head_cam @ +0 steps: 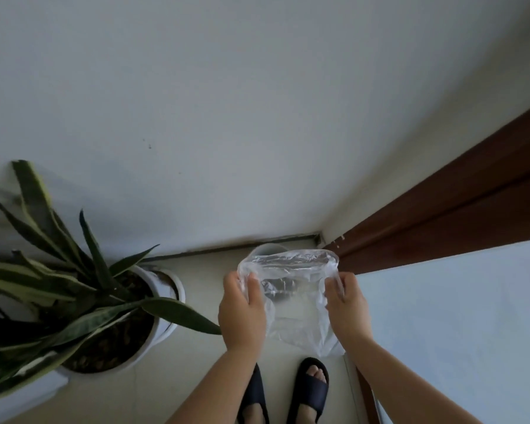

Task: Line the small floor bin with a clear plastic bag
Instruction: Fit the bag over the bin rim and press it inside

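A clear plastic bag (291,289) is stretched between my two hands, its mouth spread wide and facing away from me. My left hand (242,313) pinches the bag's left edge and my right hand (348,307) pinches its right edge. Behind and below the bag, in the corner of the floor, the pale rim of the small bin (265,248) shows. Most of the bin is hidden behind the bag, seen only dimly through the plastic.
A large potted plant (74,301) with long green leaves stands in a white pot at my left, close to the bin. White walls meet in the corner; a brown door frame (441,221) runs along the right. My feet in dark slippers (283,393) stand on the pale floor.
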